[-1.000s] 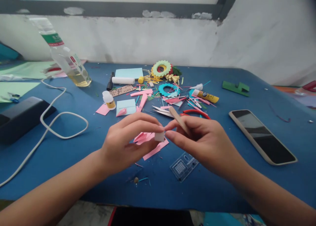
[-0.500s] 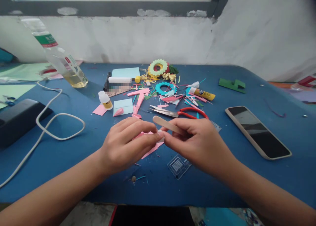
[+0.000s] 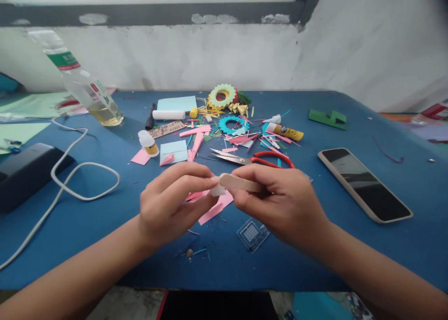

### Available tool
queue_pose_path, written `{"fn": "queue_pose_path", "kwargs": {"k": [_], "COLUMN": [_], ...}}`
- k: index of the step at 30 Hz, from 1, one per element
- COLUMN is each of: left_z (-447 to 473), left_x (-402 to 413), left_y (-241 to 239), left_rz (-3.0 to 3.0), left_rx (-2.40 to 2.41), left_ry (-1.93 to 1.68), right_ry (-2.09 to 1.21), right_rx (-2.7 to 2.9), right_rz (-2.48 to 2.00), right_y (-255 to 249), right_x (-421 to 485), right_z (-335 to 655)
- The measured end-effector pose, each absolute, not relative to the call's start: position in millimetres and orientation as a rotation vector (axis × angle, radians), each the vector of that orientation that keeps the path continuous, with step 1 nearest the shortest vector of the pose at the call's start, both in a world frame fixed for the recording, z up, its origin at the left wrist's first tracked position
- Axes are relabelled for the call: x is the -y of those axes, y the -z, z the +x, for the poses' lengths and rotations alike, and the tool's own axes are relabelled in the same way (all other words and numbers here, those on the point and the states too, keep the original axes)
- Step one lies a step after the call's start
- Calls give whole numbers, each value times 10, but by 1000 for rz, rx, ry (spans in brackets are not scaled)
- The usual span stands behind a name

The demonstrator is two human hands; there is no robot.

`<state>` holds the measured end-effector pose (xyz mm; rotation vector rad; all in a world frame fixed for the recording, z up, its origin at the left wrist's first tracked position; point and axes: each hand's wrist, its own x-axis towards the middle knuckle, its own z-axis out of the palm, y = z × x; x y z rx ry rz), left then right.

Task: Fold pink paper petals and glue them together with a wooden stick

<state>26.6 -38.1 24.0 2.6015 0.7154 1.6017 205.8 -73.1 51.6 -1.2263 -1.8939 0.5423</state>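
Note:
My right hand (image 3: 282,196) is closed around a wooden craft stick (image 3: 240,183), its rounded end pointing left. Pinched in the fingertips of my left hand (image 3: 173,196) is a small white piece (image 3: 217,190); I cannot tell what it is made of. The stick's tip meets or nearly meets this white piece. Folded pink paper (image 3: 214,212) shows below and behind my left fingers, partly hidden by them. Just beyond my hands lie red-handled scissors (image 3: 241,160), their blades apart and pointing left.
Paper scraps, a turquoise paper ring (image 3: 233,125), a yellow glue tube (image 3: 287,132) and a small white bottle (image 3: 148,143) lie beyond my hands. A phone (image 3: 364,184) rests at right. A tilted-looking glass bottle (image 3: 89,96), white cable (image 3: 87,164) and black block (image 3: 31,173) occupy the left.
The craft stick's tip has come down beside the white piece. My left hand has shifted slightly left, and its fingertips have parted from my right hand, showing more of the white piece.

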Motion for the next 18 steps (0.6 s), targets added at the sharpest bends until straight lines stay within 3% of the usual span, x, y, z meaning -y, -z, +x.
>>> {"fn": "queue_pose_path", "kwargs": {"k": [5, 18], "left_z": [249, 302], "left_x": [348, 409], "left_y": [-202, -295], "left_rz": [2601, 2829], "left_rx": [-711, -636], "left_ry": [-1713, -1565], "right_ry": [-496, -348], "right_rx": [1846, 1938], "right_rz": [-1201, -1227], "right_y": [-559, -485], "right_x": [750, 752], "right_z": [2070, 2056]}}
